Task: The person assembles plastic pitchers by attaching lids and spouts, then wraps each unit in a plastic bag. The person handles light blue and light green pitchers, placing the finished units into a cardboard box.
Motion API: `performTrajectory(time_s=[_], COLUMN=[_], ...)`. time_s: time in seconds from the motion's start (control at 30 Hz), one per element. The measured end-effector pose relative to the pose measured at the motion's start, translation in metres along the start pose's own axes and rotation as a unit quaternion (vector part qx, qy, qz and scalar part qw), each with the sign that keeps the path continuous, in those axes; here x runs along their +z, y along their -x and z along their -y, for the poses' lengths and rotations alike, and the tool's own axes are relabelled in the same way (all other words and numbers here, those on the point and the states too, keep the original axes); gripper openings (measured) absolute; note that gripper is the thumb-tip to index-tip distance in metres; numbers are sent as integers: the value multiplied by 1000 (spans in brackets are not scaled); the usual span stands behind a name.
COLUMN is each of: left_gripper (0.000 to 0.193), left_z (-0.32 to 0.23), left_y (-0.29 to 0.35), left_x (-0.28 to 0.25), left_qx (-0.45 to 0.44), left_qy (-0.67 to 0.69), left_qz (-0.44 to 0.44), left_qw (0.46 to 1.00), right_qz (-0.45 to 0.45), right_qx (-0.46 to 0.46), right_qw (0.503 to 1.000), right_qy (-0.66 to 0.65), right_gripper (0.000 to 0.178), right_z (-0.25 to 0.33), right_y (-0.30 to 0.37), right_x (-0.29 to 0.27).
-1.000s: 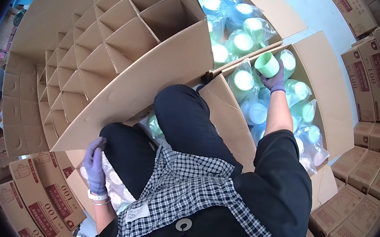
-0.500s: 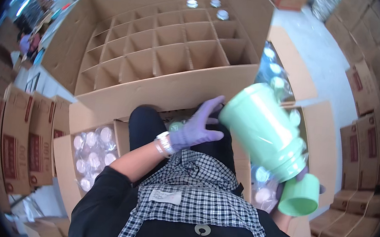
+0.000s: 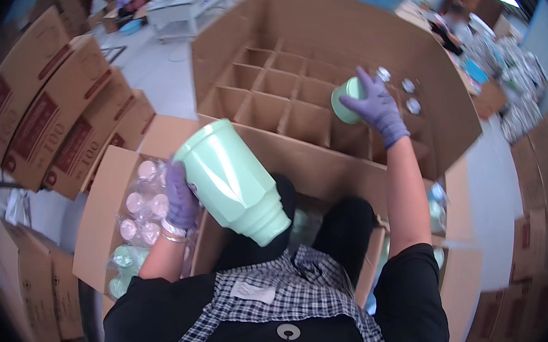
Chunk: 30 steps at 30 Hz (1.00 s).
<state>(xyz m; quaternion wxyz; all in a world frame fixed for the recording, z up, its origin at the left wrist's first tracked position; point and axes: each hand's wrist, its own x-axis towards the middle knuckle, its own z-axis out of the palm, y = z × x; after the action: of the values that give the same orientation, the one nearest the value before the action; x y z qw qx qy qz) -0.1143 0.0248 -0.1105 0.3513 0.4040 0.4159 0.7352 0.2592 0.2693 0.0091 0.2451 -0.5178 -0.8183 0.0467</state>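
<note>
My left hand (image 3: 181,198), in a purple glove, grips a large pale green plastic jar (image 3: 232,183) that lies tilted close under the camera, its mouth pointing down to the right. My right hand (image 3: 378,105), also gloved, is stretched forward and holds a second pale green jar (image 3: 345,100) over the cells of a big divided cardboard box (image 3: 281,98). A few capped jars (image 3: 405,95) stand in the box's far right cells.
An open carton (image 3: 106,207) at my lower left holds bagged jars with pink and green tops. Stacked printed cartons (image 3: 45,120) line the left side and more stand on the right (image 3: 536,245). A cluttered bench (image 3: 178,4) stands beyond the box.
The view swung back over the divided box. My right hand reached forward with a green jar over the cells. The large jar now sits in my left hand.
</note>
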Motion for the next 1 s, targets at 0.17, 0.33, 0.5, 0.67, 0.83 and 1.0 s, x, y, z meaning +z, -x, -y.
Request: performTrajectory(time_s=[0.17, 0.33, 0.5, 0.67, 0.83, 1.0], left_gripper=[68, 53, 78, 82, 50, 55], left_z=[9, -3, -3, -13, 15, -1], left_y=[17, 4, 19, 16, 24, 18], left_x=[-23, -24, 12, 19, 26, 33], left_qx=[-14, 84, 178, 398, 267, -233], left_qy=[43, 23, -124, -235, -248, 96], left_qz=[-60, -164, 7, 209, 103, 160], left_qw=[997, 983, 976, 862, 926, 954], right_qz=[-135, 48, 340, 276, -156, -74], right_qx=[-95, 10, 167, 238, -11, -339], right_qw=[976, 847, 464, 554, 864, 915], right_qy=[138, -530, -801, -749, -479, -203], right_gripper=[93, 86, 108, 86, 70, 82], right_z=[11, 95, 101, 56, 104, 107], right_y=[-9, 155, 208, 207, 212, 210], right_x=[39, 77, 88, 84, 70, 32])
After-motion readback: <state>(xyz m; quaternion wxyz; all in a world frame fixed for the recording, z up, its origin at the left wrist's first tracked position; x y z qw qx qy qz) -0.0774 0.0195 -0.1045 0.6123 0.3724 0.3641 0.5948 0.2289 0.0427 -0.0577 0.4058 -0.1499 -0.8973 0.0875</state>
